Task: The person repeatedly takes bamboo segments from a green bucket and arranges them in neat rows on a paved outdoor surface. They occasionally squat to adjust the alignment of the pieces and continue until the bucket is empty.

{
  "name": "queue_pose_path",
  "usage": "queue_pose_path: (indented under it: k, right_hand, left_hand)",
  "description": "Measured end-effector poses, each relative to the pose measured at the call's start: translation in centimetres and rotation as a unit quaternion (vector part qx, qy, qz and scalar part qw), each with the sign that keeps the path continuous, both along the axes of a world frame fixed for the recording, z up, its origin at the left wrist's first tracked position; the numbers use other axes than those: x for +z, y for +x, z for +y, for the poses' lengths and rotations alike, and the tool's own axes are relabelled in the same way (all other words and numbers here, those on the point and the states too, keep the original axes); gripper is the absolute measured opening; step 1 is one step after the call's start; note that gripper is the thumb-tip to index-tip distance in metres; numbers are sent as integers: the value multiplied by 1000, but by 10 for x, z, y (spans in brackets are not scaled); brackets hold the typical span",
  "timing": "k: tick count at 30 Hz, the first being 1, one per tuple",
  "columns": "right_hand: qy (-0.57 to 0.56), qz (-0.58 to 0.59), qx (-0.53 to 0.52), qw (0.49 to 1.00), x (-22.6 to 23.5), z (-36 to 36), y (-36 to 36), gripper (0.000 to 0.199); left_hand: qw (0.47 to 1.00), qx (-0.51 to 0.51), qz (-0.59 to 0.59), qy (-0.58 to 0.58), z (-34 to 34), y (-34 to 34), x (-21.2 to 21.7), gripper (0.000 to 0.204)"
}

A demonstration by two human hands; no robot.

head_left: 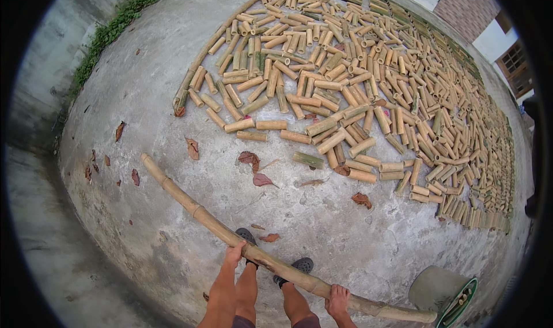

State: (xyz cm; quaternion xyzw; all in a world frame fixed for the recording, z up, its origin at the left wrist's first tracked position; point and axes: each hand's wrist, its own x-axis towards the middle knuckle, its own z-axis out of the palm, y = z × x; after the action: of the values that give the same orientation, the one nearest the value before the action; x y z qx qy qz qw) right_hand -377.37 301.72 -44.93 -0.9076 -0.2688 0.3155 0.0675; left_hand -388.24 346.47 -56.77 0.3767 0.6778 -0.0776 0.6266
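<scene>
I hold a long bamboo pole (190, 204) across my body; it runs from the upper left down to the lower right, above the concrete ground. My left hand (234, 252) grips it near its middle. My right hand (338, 299) is closed around it further toward its thick right end. My legs and dark sandals (302, 265) show below the pole. Beyond my feet, several short cut bamboo pieces (345, 86) lie spread in a wide layer on the concrete.
A grey-green sack (440, 290) with short bamboo pieces in it sits at the lower right by the pole's end. Dry leaves (249, 158) lie scattered on the concrete. A wall with weeds (109, 34) runs on the left. A brick building (472, 8) stands at the top right.
</scene>
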Motion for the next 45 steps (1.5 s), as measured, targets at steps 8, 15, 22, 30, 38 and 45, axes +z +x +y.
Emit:
queue_pose_path:
  k: [8, 15, 22, 30, 38, 45]
  right_hand:
    - [-15, 14, 26, 999, -2, -31, -37, 66]
    - [-42, 19, 27, 999, -55, -32, -63, 67]
    - [-49, -20, 10, 999, -93, -41, -81, 62]
    - [-41, -20, 10, 999, -129, -73, -75, 64]
    - [-67, 4, 9, 998, -215, -74, -78, 66]
    - [-99, 13, 21, 995, -313, -79, -82, 62]
  left_hand:
    - [999, 15, 44, -14, -48, -60, -4, 50]
    - [998, 45, 10, 29, -59, -100, -57, 44]
    - [998, 62, -28, 4, -69, -105, -90, 35]
    - [998, 46, -11, -31, -91, -122, -117, 36]
    - [998, 58, 32, -9, -107, -157, -171, 46]
    - [999, 4, 38, -1, -90, -179, -206, 80]
